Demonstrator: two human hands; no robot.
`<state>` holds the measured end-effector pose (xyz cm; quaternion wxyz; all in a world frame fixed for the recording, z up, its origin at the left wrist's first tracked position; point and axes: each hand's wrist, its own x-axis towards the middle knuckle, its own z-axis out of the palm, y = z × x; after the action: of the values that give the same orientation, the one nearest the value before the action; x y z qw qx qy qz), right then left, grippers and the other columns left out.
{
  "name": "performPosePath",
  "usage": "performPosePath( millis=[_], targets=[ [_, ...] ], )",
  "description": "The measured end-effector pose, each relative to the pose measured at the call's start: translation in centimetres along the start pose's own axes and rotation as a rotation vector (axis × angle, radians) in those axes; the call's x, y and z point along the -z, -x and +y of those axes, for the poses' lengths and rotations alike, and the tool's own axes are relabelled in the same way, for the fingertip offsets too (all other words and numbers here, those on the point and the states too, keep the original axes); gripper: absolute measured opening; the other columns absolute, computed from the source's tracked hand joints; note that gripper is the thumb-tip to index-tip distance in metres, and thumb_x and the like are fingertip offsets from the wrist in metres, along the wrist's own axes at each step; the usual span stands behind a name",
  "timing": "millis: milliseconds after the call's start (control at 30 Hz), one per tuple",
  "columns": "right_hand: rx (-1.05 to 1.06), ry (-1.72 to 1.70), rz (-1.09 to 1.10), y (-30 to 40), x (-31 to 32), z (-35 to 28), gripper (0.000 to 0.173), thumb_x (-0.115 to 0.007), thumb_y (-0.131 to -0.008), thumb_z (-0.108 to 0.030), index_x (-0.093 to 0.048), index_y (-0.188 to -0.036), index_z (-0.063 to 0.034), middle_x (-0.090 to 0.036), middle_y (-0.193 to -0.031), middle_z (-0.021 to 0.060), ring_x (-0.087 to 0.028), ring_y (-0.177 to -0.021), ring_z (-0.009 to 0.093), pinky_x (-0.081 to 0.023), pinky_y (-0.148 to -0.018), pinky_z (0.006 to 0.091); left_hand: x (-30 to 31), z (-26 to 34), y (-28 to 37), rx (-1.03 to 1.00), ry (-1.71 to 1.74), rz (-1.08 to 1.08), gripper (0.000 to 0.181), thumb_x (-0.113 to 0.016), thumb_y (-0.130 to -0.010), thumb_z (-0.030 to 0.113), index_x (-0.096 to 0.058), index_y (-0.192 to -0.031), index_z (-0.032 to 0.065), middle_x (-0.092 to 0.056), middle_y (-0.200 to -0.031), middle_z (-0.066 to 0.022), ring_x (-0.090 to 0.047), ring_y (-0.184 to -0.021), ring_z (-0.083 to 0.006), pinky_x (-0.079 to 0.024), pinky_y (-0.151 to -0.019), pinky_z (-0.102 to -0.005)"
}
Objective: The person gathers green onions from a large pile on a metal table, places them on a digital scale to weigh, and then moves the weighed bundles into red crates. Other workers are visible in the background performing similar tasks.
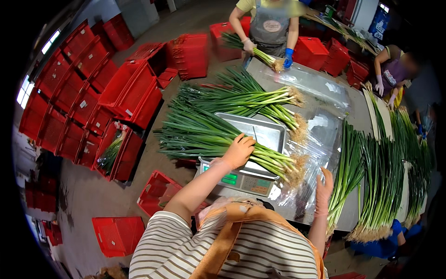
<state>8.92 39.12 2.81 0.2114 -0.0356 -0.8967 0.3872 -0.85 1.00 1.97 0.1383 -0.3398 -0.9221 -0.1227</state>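
Observation:
Green onions [209, 134] with rooted ends lie across the metal tray [278, 127] of a digital scale [240, 182]. On top of their stalks rests my left hand [239, 150], gloved, its fingers bent over them; whether it grips them I cannot tell. My right hand [324, 181], also gloved, is raised with fingers apart at the edge of clear plastic bags [313, 153], near a pile of green onions [348, 157] on the right. Beyond the scale lie more green onions [251, 97], roots pointing right.
Across the metal table [355, 115], a co-worker [271, 28] holds a green onion bundle [266, 57]. Another co-worker [393, 73] stands at the right by long onion rows [379, 181]. Red crates [83, 101] are stacked at left; another red crate [118, 235] is on the floor.

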Motion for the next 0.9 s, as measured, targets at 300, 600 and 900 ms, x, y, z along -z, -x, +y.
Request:
performPosePath(
  millis=[300,600,900],
  targets=[
    [0.344,0.255,-0.449,-6.1,-11.7,-7.9,0.029,-0.058,-0.086,-0.029,-0.069,-0.099,-0.0063,-0.067,-0.096,0.0158,-0.061,-0.093,0.032,-0.032,-0.099,0.0459,0.0,0.7,1.7,-0.011,0.066,0.127,0.031,-0.059,-0.081,0.013,-0.059,-0.112,0.0079,-0.056,-0.120,-0.0095,-0.049,-0.117,-0.0271,-0.036,-0.103,-0.0464],
    [0.079,0.007,-0.443,-7.6,-9.0,-10.7,0.017,-0.062,-0.083,-0.016,-0.064,-0.089,0.0002,-0.064,-0.088,0.0200,-0.062,-0.081,0.034,-0.048,-0.075,0.0404,-1.0,1.2,4.0,0.107,0.076,0.062,0.059,-0.059,-0.078,0.021,-0.047,-0.135,0.0173,-0.044,-0.140,-0.0117,-0.040,-0.131,-0.0292,-0.028,-0.109,-0.0502],
    [-0.426,-0.453,0.186,-5.8,4.9,2.3,0.020,-0.059,-0.093,-0.022,-0.062,-0.096,-0.0033,-0.062,-0.086,0.0050,-0.048,-0.060,0.006,-0.041,-0.050,0.0203,3.0,0.1,5.3,0.295,-0.005,-0.150,0.095,-0.058,-0.079,0.059,-0.017,-0.151,0.0132,-0.024,-0.154,-0.0124,-0.021,-0.142,-0.0308,-0.008,-0.115,-0.0543]
  ],
)
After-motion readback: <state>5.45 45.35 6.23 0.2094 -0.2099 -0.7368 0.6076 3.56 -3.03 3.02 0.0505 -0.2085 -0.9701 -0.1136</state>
